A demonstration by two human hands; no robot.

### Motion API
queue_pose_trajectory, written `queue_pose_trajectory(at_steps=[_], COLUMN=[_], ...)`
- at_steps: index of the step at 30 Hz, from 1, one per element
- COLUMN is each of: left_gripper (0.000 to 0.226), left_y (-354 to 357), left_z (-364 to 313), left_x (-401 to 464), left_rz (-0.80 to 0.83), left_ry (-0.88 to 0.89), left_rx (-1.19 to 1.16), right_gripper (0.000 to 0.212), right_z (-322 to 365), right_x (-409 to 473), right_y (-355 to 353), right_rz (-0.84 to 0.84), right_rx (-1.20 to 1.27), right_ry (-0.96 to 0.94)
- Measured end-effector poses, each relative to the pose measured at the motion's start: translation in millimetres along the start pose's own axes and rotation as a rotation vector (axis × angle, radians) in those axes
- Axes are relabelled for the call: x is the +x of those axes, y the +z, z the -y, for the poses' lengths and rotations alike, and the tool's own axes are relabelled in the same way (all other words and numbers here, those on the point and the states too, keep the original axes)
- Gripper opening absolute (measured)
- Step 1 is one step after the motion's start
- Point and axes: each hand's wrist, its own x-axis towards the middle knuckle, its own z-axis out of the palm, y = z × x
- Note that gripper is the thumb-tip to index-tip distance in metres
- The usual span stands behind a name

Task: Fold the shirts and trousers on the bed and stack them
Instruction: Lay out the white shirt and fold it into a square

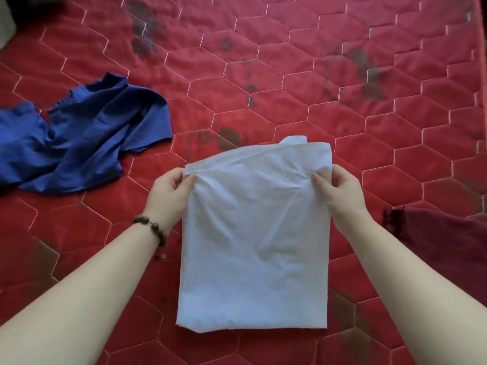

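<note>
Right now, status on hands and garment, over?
Left hand and right hand pinch far corners of half-folded white cloth garment. Crumpled blue fabric garment waits unfolded at left. Nothing in the way.

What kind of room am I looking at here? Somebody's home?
Most likely a bedroom at home. The whole surface is a bare red quilted mattress, stained in spots, with clothes on it: a crumpled blue garment and a white garment that two hands are folding.

Open red bed (290, 75) lies beyond the white garment (253, 233); blue garment (79, 138) crowds the left, dark red cloth (434, 241) the right.
</note>
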Motion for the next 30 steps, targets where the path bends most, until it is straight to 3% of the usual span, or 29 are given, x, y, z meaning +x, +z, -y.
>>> queue_pose_trajectory(at_steps=[3,7,14,17,19,21,26,28,30], left_gripper=[0.02,0.035,0.039,0.021,0.036,0.051,0.091,0.109,0.114], left_y=[-3,4,14,27,46,77,162,187,201], left_z=[-5,3,-4,-19,-32,-44,-65,-69,-76], left_x=[25,45,50,42,31,18,3,9,21], left_rz=[0.036,0.066,-0.059,-0.256,-0.284,-0.076,0.719,0.927,1.009], left_ry=[-0.068,-0.233,-0.19,-0.189,-0.021,0.261,0.855,1.009,1.035], left_rx=[-0.043,0.32,0.554,0.656,0.771,0.883,1.373,1.553,1.689], right_gripper=[0.006,0.01,0.011,0.01,0.016,0.026,0.04,0.045,0.053], right_z=[6,-12,-18,-20,-25,-33,-48,-51,-55], right_x=[26,52,55,52,45,30,-35,-62,-87], right_y=[1,7,11,7,-1,-8,-10,-6,2], right_rz=[0.015,0.117,0.023,0.0,-0.051,-0.112,-0.183,-0.149,-0.112], right_rx=[0.011,-0.131,-0.201,-0.137,-0.155,-0.225,-0.358,-0.373,-0.391], right_ry=[0.015,0.242,0.161,0.179,0.184,0.205,0.289,0.363,0.43])
